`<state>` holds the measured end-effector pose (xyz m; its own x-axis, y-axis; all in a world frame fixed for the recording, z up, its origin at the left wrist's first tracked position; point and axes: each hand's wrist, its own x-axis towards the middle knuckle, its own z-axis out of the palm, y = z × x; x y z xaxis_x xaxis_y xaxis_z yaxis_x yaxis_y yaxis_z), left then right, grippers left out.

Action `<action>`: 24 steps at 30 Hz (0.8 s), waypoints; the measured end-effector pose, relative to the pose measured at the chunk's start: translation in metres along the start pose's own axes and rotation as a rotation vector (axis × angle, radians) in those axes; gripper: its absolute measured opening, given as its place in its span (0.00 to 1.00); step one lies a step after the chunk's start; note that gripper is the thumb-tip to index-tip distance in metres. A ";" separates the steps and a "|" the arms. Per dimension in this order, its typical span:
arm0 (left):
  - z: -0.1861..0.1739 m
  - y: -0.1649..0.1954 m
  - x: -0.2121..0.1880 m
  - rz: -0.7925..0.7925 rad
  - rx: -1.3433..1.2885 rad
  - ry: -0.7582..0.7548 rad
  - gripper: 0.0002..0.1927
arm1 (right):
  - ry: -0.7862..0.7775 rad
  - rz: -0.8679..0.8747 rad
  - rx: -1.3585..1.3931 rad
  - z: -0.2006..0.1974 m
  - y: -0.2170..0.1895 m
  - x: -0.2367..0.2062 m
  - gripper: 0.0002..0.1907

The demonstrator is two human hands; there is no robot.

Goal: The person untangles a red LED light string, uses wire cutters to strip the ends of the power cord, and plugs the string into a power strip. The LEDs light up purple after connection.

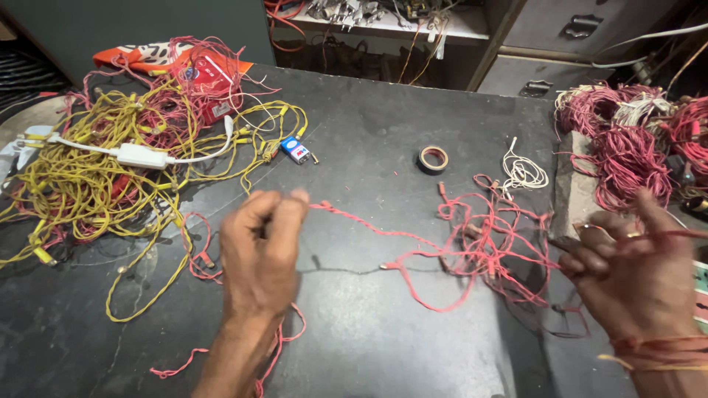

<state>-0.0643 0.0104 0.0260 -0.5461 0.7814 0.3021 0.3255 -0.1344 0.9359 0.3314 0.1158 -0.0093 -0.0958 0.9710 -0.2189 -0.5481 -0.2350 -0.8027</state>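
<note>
Red twisted wire (369,225) runs across the dark desk (369,324) between the person's two hands, its stretched length lying roughly left to right and dipping slightly toward the right. The left hand (262,243) has its fingertips pinched together on the near end of the strand, at about the middle of the desk. From there the wire leads rightward into a loose red tangle (494,247) and on toward the right hand (634,276), whose fingers are curled around a few red strands at the desk's right edge; a dark object seems to sit in that grip, but it is too blurred to name. The two hands are well apart, with the tangle nearer the right one. A further run of the same red wire trails down and back under the left forearm.

To the far left lies a big heap of yellow wire (81,184) mixed with red, with a white adapter and cable (140,155) resting on top. Beyond the left hand sit a small blue battery (296,150) and a roll of tape (433,158), apart from one another. A small coil of white wire (522,173) lies just beyond the tangle, and bundles of red wire (627,140) are piled at the far right.
</note>
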 end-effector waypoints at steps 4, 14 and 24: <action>0.000 -0.001 0.006 -0.111 0.140 0.149 0.30 | 0.270 -0.112 -0.058 -0.009 -0.003 0.003 0.31; 0.001 -0.003 -0.003 0.185 0.682 0.084 0.20 | 0.306 -0.353 -1.730 0.034 0.019 -0.013 0.20; 0.011 0.008 -0.009 -0.065 1.012 -0.137 0.34 | 0.431 -0.668 -1.645 0.041 0.021 -0.019 0.13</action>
<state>-0.0479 0.0093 0.0290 -0.5137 0.8402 0.1738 0.8322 0.4387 0.3393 0.2870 0.0944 0.0006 0.1133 0.8941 0.4332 0.9057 0.0863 -0.4150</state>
